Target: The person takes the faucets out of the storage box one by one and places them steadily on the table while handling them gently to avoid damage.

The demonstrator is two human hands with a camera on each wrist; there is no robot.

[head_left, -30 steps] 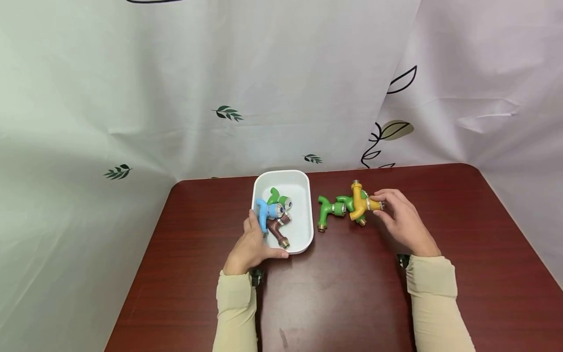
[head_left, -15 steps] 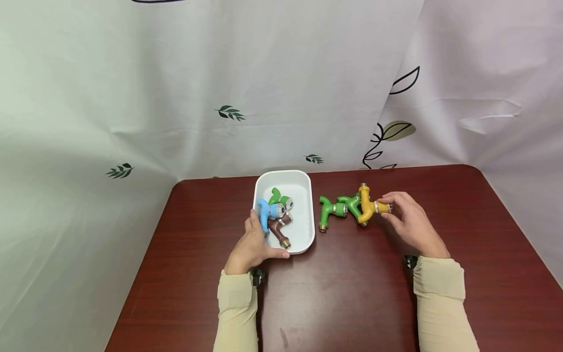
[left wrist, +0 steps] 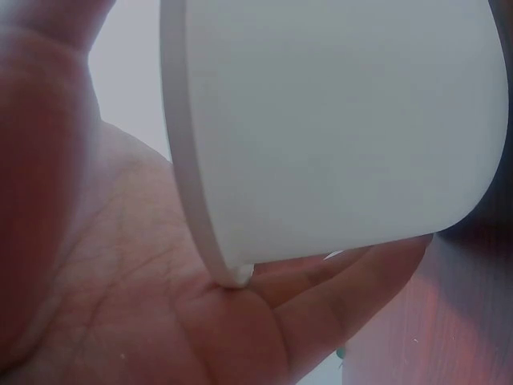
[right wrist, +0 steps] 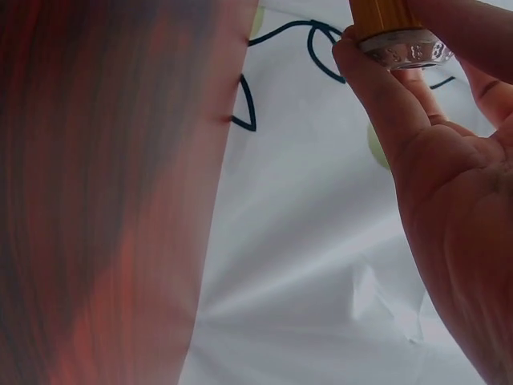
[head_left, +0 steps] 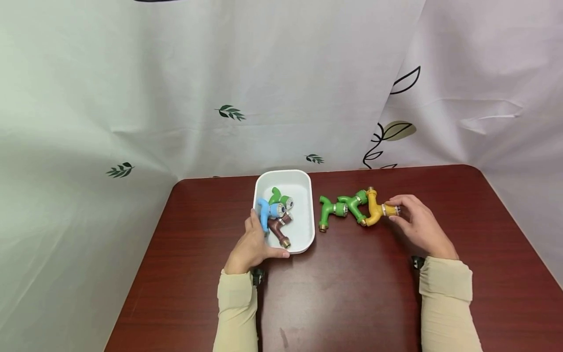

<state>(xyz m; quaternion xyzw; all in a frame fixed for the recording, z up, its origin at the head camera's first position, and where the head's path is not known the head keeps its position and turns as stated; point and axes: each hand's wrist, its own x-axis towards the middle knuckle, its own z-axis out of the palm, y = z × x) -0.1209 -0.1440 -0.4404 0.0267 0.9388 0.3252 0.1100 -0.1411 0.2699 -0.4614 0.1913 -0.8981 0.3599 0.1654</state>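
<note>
My right hand [head_left: 419,222] pinches the ribbed knob of a yellow tap [head_left: 375,211] between thumb and fingers. In the right wrist view, the silver-ended yellow knob [right wrist: 389,32] sits at the fingertips. Left of it lie two green taps, one angled [head_left: 353,203] close beside the yellow one and another [head_left: 327,211] nearer the tray. My left hand [head_left: 251,246] grips the near left corner of a white tray [head_left: 303,239], thumb along the front and fingers along the left side. Inside lie a blue tap [head_left: 265,211], a green tap [head_left: 275,196] and a brown tap [head_left: 277,230].
A dark red wooden table [head_left: 343,293] bears everything. White cloth [head_left: 308,88] with leaf prints hangs along its back and sides. The tray stands near the table's back edge, left of the loose taps.
My right hand has moved the yellow tap to the right, from over the angled green tap to beside it, uncovering that green tap. My left hand has stayed on the tray.
</note>
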